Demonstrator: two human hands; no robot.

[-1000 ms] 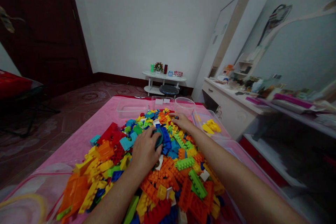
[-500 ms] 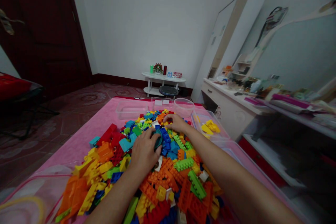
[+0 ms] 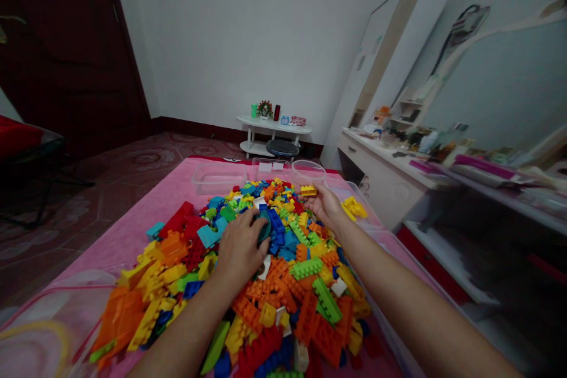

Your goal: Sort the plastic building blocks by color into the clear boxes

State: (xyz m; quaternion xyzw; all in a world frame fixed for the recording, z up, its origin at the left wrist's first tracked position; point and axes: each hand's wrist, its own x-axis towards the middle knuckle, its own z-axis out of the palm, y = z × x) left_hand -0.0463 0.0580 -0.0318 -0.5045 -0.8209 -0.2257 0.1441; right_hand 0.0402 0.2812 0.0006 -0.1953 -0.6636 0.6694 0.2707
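A large heap of coloured toy building bricks point(image 3: 283, 283) covers the middle of the pink-topped table point(image 3: 146, 212). My left hand point(image 3: 243, 243) rests on the heap, its fingers curled round the rim of a dark teal round piece point(image 3: 264, 228). Just above the heap's right side, my right hand point(image 3: 326, 205) holds a yellow building brick point(image 3: 308, 190) between thumb and fingers. Blue bricks point(image 3: 277, 225) lie right beside the teal piece, and light blue ones point(image 3: 212, 233) are left of my left hand.
Clear plastic containers point(image 3: 220, 179) line the table's far edge, including a round tub point(image 3: 309, 169). Yellow bricks point(image 3: 354, 208) sit in a clear box at the right. A clear bag point(image 3: 53, 307) lies at the near left. A white dresser point(image 3: 385, 168) stands to the right.
My right hand has lifted out of the heap and moved right, now with a yellow brick in its fingers. My left hand has stayed on the teal piece. The view has shifted slightly.
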